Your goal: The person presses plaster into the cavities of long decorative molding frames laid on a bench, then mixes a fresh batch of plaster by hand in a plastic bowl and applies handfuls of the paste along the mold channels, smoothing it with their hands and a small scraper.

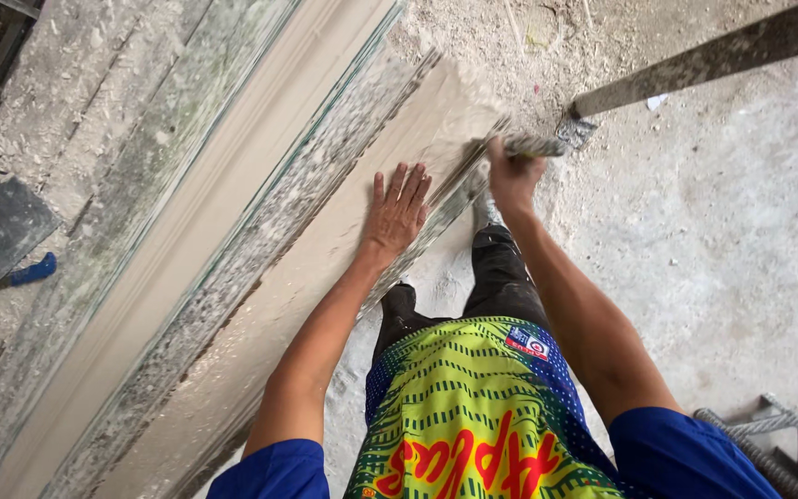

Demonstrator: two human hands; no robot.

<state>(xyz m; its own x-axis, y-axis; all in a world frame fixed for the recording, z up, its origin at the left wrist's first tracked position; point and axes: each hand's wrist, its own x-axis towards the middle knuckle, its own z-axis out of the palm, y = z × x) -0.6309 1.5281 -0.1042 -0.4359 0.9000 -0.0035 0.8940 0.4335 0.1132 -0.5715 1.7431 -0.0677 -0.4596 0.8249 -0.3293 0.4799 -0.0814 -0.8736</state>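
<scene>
My left hand lies flat, fingers spread, on a long pale plaster moulding strip that runs diagonally across a dusty bench. My right hand is closed on the handle of a plaster-caked scraping tool at the strip's near edge, close to its far end. A second long cream moulding strip lies parallel to the left. My legs in dark trousers and a bright yellow-green shirt show below.
A long grey straightedge bar crosses the upper right above the dusty concrete floor. At left lie a dark flat trowel plate and a blue-handled tool. A metal frame sits at the lower right.
</scene>
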